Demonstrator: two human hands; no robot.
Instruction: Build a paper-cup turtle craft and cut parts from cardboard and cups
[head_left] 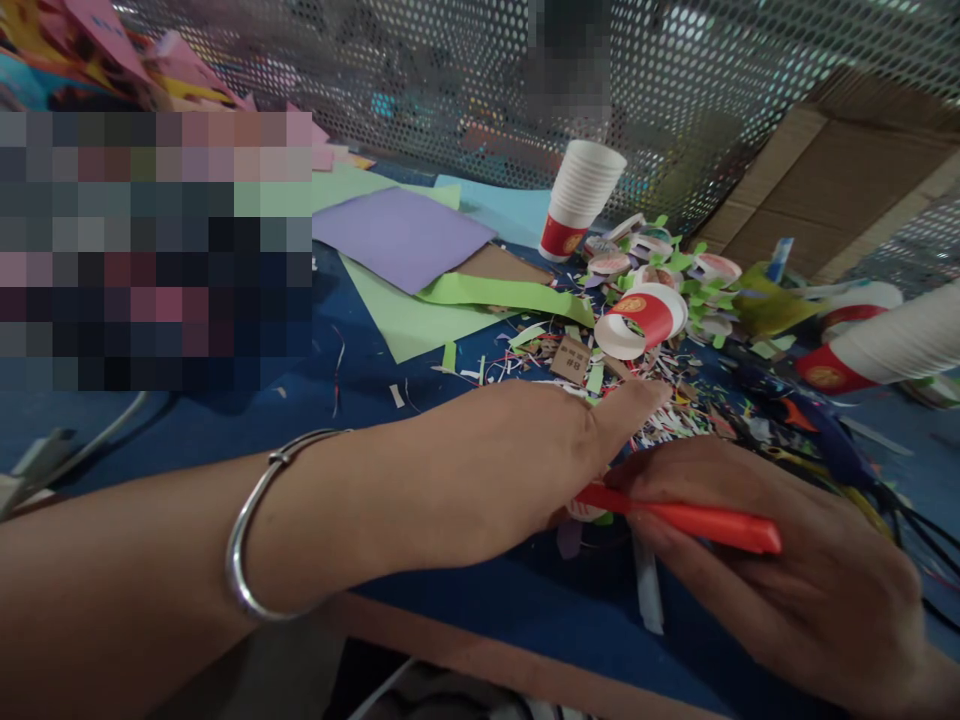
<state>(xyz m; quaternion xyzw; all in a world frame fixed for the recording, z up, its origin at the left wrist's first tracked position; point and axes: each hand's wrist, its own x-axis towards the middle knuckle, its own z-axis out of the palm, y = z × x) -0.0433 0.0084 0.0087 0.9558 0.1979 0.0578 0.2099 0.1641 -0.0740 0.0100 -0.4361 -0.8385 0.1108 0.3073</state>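
My left hand [487,470], with a silver bangle at its wrist, reaches across the table with the index finger stretched out. Its other fingers curl out of sight around a small cut paper cup piece [586,508], of which a pale printed face and green bits show. My right hand [795,560] is closed on a slim red pen [720,525], held at a slant. The pen's narrow end meets the cup piece beside my left hand; its tip is hidden.
Paper scraps [675,410] litter the blue table [330,360]. Behind stand stacked paper cups [581,195], a tipped cup [641,320] and several cut cup pieces [649,245]. Purple paper [405,235] lies left, a second cup stack [885,345] right. Cardboard [832,180] leans against the perforated screen [450,90].
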